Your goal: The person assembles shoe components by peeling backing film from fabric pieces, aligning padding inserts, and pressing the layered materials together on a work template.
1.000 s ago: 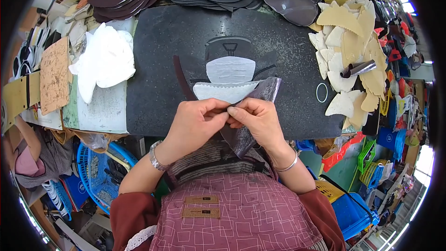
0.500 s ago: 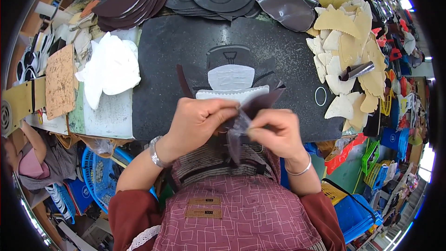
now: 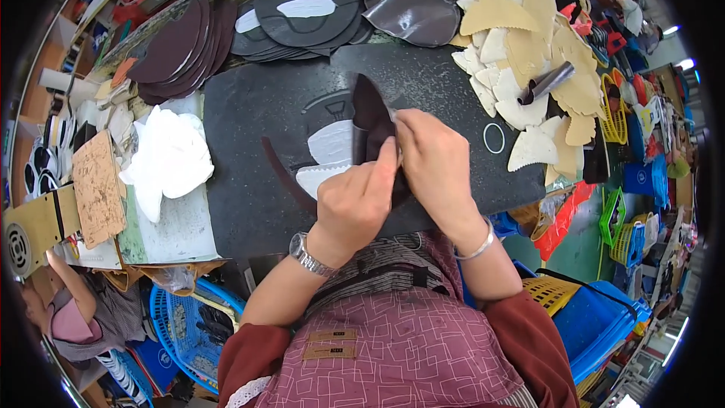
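Note:
Over the middle of the dark work board (image 3: 242, 136) my two hands meet at a dark brown leather piece (image 3: 370, 106). My left hand (image 3: 355, 200) pinches its lower part, thumb pointing up. My right hand (image 3: 436, 159) grips its right edge with bent fingers. The piece stands folded and upright, its pointed end away from me. Partly hidden behind it lies a dark grey shoe-upper piece (image 3: 321, 106) with a white patch (image 3: 330, 142). Closer to me, a white saw-edged piece (image 3: 317, 175) shows beside my left hand. A narrow brown strip (image 3: 278, 166) curves to the left.
Stacked brown pieces (image 3: 177, 53) and grey pieces with white patches (image 3: 302, 26) line the back. Shiny brown leather (image 3: 415, 11) lies beside them. Beige saw-edged pieces (image 3: 521, 53) and a pale ring (image 3: 494, 138) are right; white pieces (image 3: 170, 155) are left. Another person's arm (image 3: 72, 283) shows lower left.
Both hands have moved away from me with the brown leather, which now stands upright. The crinkled clear film seen between my fingers earlier no longer shows. The whole view has turned a little.

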Available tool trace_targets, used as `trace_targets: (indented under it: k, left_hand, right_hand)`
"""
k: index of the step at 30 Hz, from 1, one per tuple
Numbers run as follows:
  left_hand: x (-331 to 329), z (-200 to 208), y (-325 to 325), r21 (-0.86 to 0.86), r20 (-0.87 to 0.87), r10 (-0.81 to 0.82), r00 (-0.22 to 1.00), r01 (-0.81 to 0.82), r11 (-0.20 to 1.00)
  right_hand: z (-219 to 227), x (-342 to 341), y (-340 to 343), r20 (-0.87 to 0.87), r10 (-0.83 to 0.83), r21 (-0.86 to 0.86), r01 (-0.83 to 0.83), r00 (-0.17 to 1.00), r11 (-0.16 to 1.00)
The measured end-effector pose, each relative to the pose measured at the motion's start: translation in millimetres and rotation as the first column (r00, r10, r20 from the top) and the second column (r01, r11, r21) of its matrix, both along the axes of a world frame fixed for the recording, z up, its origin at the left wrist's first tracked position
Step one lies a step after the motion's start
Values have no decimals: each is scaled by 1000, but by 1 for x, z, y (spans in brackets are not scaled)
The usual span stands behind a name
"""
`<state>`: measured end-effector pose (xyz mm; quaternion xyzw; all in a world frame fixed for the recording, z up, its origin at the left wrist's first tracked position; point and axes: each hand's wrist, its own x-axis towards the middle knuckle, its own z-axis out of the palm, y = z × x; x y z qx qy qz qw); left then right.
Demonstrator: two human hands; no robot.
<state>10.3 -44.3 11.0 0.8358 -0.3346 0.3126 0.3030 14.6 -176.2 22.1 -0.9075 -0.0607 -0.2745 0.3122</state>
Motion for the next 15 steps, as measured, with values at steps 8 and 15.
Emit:
trace_targets:
  k: [8,15]
  left_hand:
    - [41,-4,-3,-831,-473,-725,501,-528,178]
    - [53,4,7,-658,-674,-308,671,-356,664]
  right_hand:
    - [9,5,39,293,37,-254,41,955,966]
    - [6,-39,-27,137,-228,118,213,964,970]
